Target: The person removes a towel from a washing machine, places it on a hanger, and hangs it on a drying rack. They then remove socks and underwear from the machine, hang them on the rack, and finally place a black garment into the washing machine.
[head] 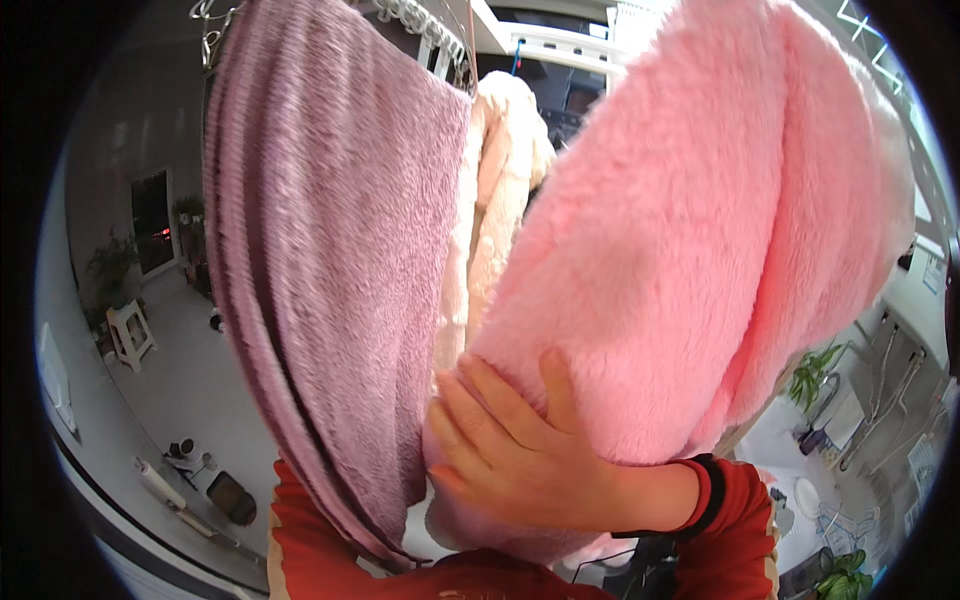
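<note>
A mauve plush cloth [352, 247] hangs in long folds on the left, in front of my left sleeve. My left hand is hidden behind it. A fluffy pink plush textile [637, 285] fills the centre and right. Against its lower left part lies my right hand [517, 450], fingers spread and slightly bent; whether it grips the fabric is unclear. Between the two textiles, farther back, hangs a cream fluffy textile [499, 195].
White hanger rings [427, 30] line a rail overhead. A white plastic stool [131, 334] stands on the floor at left, near potted plants [112, 262]. Green leaves [814, 371] and bare branches [892, 397] are at right.
</note>
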`<state>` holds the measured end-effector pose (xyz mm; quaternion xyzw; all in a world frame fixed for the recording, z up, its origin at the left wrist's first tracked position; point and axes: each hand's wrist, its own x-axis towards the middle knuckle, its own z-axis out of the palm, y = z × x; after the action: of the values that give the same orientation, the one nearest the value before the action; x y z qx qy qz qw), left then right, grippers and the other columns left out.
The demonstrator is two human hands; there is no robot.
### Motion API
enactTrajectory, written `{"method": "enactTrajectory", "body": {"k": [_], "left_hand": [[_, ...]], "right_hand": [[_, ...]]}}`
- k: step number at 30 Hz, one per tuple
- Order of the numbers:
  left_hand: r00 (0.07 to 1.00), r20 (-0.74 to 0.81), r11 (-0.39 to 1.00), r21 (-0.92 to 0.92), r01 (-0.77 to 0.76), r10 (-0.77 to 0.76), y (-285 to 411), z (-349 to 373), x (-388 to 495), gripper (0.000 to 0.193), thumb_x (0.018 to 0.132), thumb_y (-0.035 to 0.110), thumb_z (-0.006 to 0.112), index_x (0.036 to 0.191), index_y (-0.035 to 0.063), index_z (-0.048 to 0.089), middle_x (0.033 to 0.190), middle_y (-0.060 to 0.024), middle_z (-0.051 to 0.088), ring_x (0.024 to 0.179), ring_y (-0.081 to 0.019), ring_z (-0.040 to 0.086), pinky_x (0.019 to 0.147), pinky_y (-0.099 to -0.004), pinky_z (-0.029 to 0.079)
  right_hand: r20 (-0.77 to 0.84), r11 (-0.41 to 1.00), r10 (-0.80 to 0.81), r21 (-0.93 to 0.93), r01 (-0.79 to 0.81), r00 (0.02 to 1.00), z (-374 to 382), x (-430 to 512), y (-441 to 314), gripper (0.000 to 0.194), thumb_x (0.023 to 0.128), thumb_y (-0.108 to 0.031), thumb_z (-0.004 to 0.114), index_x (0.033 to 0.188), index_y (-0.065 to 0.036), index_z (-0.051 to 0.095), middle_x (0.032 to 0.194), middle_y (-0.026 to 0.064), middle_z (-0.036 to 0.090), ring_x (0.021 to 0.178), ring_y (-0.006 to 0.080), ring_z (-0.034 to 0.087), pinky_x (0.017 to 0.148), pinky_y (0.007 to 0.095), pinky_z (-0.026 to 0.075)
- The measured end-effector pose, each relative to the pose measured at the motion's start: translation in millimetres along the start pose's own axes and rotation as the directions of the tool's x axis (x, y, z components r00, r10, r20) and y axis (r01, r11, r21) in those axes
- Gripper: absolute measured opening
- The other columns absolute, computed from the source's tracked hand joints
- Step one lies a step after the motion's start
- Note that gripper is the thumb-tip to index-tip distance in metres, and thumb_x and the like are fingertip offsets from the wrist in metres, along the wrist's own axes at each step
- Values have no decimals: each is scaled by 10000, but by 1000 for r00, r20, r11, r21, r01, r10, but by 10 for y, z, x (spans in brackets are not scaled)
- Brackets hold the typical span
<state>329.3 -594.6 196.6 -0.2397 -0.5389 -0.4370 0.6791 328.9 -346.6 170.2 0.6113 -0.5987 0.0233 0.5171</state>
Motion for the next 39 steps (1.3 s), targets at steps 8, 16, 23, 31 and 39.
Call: {"method": "enactTrajectory", "body": {"k": [8, 16, 23, 31, 39], "left_hand": [[852, -285, 868, 379, -321, 439, 1125, -256, -488, 462, 877, 266, 487, 1110, -131, 463, 1255, -262, 448, 1161, -391, 466, 1026, -430, 360], [-5, 975, 648, -143, 748, 221, 1190, 100, -1286, 831, 739, 337, 748, 1345, -46, 330, 1361, -270, 360, 1254, -432, 358, 962, -422, 382], [-165, 984, 254, 175, 951, -62, 922, 1478, -2288, 879, 751, 466, 673, 1363, -42, 298, 1332, -235, 421, 1226, -336, 436, 989, -385, 362], [-224, 970, 126, 211, 969, 95, 375, 2844, -3654, 791, 813, 355, 650, 1379, -37, 260, 1413, -196, 311, 1290, -335, 344, 1019, -420, 336], [-462, 881, -102, 453, 886, -101, -217, 3458, -4849, 666, 861, 200, 590, 1401, 10, 249, 1440, -141, 281, 1307, -301, 324, 1015, -402, 350]], "right_hand": [[56, 955, -291, 81, 286, 955, -23, -787, 136, 274, 852, -271, 502, 1035, -102, 619, 1121, 48, 575, 1122, 228, 500, 963, 520, 347], [-340, 855, 217, 518, -10, 915, 385, -1435, -221, 242, 790, -98, 543, 1018, -83, 626, 1107, 60, 576, 1044, 217, 531, 942, 417, 427], [464, -336, 520, 883, -328, 717, 483, -2646, -184, 230, 818, -97, 575, 1029, -20, 623, 1014, 61, 618, 948, 148, 569, 819, 270, 456], [872, -832, 478, 413, -370, -103, 175, -4688, -628, 266, 864, -190, 547, 1066, -22, 591, 900, 90, 642, 777, 173, 629, 644, 309, 547], [773, -976, 164, 216, 12, -613, -212, -6118, -1754, 282, 873, -225, 555, 1069, -24, 578, 993, 120, 618, 859, 216, 612, 714, 342, 540]]}}
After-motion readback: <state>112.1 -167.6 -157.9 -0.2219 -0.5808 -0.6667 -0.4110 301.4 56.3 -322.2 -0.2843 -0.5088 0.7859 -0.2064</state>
